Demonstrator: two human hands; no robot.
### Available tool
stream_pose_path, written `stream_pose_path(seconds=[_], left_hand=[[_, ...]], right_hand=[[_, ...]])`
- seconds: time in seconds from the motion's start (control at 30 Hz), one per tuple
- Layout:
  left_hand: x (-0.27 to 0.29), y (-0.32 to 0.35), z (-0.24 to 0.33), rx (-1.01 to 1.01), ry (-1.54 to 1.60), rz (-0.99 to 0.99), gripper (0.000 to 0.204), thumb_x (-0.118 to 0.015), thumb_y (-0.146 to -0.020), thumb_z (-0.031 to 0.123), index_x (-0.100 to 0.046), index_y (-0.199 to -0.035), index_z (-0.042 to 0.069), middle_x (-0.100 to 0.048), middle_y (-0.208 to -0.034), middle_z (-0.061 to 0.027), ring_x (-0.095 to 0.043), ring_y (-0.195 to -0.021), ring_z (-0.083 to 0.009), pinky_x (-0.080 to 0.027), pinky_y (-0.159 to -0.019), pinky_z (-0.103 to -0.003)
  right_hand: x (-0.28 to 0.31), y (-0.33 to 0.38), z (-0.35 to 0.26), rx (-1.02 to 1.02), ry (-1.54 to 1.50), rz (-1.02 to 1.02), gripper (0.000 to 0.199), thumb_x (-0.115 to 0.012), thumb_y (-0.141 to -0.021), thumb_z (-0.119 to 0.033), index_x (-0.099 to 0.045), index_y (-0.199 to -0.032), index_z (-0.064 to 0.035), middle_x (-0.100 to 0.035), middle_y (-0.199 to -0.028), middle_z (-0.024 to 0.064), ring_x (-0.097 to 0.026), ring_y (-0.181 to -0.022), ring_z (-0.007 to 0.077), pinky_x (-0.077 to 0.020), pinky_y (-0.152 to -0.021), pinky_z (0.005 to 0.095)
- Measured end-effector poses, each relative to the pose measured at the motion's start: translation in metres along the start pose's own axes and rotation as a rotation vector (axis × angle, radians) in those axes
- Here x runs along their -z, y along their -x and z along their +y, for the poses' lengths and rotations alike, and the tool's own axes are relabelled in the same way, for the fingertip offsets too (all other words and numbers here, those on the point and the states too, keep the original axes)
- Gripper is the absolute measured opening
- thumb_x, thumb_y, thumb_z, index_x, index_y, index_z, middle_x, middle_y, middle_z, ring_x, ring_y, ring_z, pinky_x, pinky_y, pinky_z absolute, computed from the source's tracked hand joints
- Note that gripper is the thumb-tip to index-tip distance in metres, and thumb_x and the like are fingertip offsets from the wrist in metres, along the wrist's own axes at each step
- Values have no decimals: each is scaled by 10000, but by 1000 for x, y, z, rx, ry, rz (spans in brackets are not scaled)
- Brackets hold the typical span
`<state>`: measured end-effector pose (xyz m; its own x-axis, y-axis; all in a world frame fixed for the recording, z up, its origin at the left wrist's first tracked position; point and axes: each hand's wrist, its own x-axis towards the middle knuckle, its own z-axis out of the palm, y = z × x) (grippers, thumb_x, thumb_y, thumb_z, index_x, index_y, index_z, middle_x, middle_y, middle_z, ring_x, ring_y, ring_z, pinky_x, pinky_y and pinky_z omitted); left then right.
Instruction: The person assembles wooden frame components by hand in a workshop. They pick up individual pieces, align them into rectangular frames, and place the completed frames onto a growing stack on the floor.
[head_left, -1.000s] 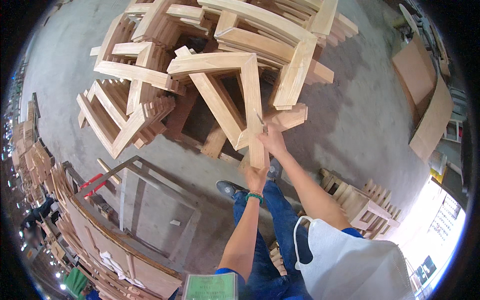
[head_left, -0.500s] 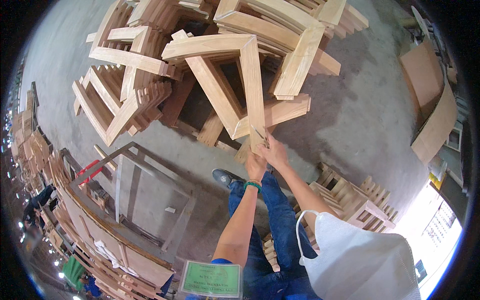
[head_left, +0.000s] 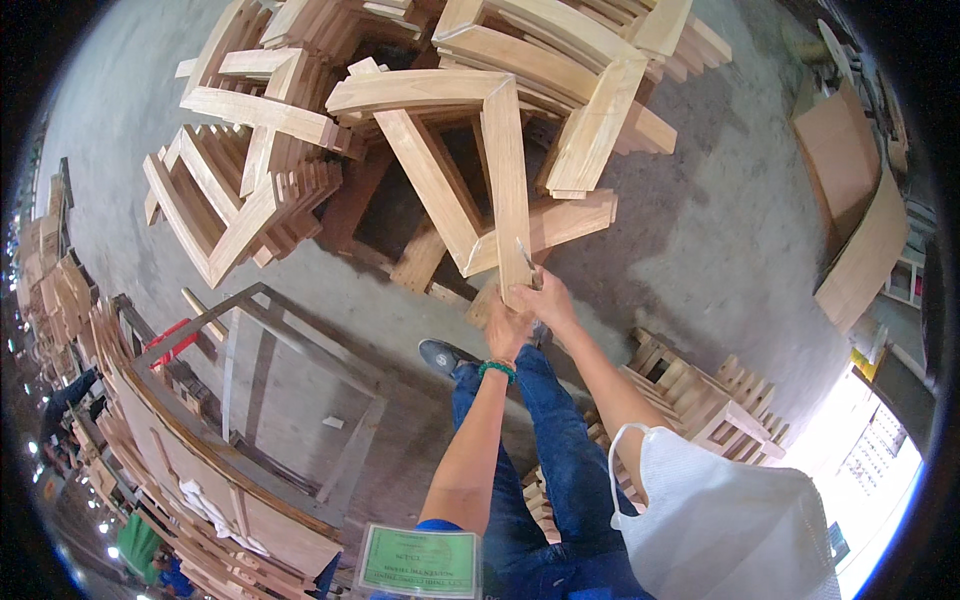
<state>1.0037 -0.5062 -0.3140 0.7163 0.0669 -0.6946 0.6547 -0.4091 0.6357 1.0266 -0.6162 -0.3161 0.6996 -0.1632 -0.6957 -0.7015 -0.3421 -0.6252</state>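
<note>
An angled wooden frame [head_left: 507, 165] of pale wood lies atop a stack, its near leg pointing toward me. My left hand [head_left: 508, 326] is closed around the lower end of that leg. Close beside it on the right, my right hand [head_left: 545, 300] pinches a thin, pointed tool [head_left: 524, 252], which lies against the leg's face; its exact kind is too small to tell. Just left of the leg, another slanting piece of the stack [head_left: 430, 195] meets a short joint with a pale line along it.
More stacked wooden frames [head_left: 250, 215] stand to the left and at the back right. A grey metal frame [head_left: 310, 335] is on the floor at left, near a long board-topped stand [head_left: 200, 470]. Slatted wooden parts [head_left: 715, 410] sit right of my legs; cardboard [head_left: 850, 200] leans far right.
The thin tool stands out a little farther up the leg, at a changed tilt. Both hands keep nearly the same place on the wooden frame, and the view has shifted slightly.
</note>
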Motion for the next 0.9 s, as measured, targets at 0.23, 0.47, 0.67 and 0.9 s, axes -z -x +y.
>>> stream_pose_path(seconds=[0.23,0.47,0.67,0.9], left_hand=[[-8,-24,-50,-75,469,-122,661,-673,-706,103,-391,-1296,2,-633,-1023,-153,-631,-943,-263,-494,-811,-354],[-12,-22,-51,7,432,-171,694,-658,-717,52,-343,-1333,2,-632,-958,-143,-644,-811,-240,-516,-703,-326],[-1,-9,-44,43,413,-133,920,-677,-713,68,-130,-1452,25,-635,-800,-143,-625,-584,-220,-494,-520,-327],[1,9,-18,-85,150,-68,940,-693,-709,85,-106,-1426,-71,-631,-795,-160,-640,-657,-252,-505,-585,-361]], right_hand=[[-24,9,-10,23,142,85,629,-745,-708,-267,-526,-1252,-38,-658,-1064,160,-639,-984,266,-480,-844,354],[-11,11,-18,21,92,14,670,-753,-705,-282,-507,-1285,-52,-641,-1117,154,-620,-1032,265,-468,-886,351],[-13,18,-30,2,86,1,733,-753,-706,-314,-467,-1335,-67,-626,-1154,158,-606,-1064,269,-458,-910,357],[-11,18,-23,-36,234,106,892,-772,-642,-437,-409,-1364,-58,-614,-1146,212,-596,-1062,343,-482,-875,399]])
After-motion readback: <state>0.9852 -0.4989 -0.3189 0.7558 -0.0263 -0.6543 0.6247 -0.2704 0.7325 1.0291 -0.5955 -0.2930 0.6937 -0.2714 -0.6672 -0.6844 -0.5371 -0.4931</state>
